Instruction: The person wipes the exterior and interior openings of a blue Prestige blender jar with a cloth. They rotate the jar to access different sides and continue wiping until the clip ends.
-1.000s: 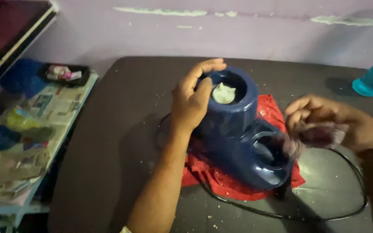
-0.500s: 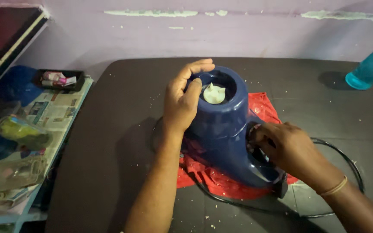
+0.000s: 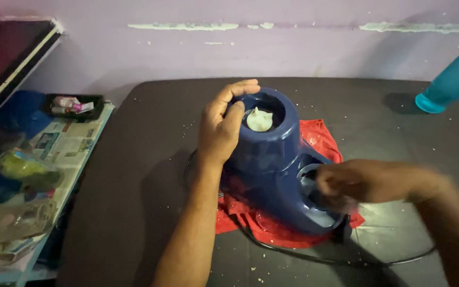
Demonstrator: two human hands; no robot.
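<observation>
The right hand (image 3: 357, 183) has drawn back a little from the dial and is blurred — its fingers' state I cannot tell. The left hand (image 3: 220, 127) grips the blue mixer base (image 3: 272, 159), fingers curled on its top rim, on a red cloth (image 3: 322, 141) on the table (image 3: 134, 175).

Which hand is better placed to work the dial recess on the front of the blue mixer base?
Probably the right hand: it is blurred but sits at the front recess of the blue mixer base. The left hand grips the top rim beside the white coupler, steadying it.
</observation>
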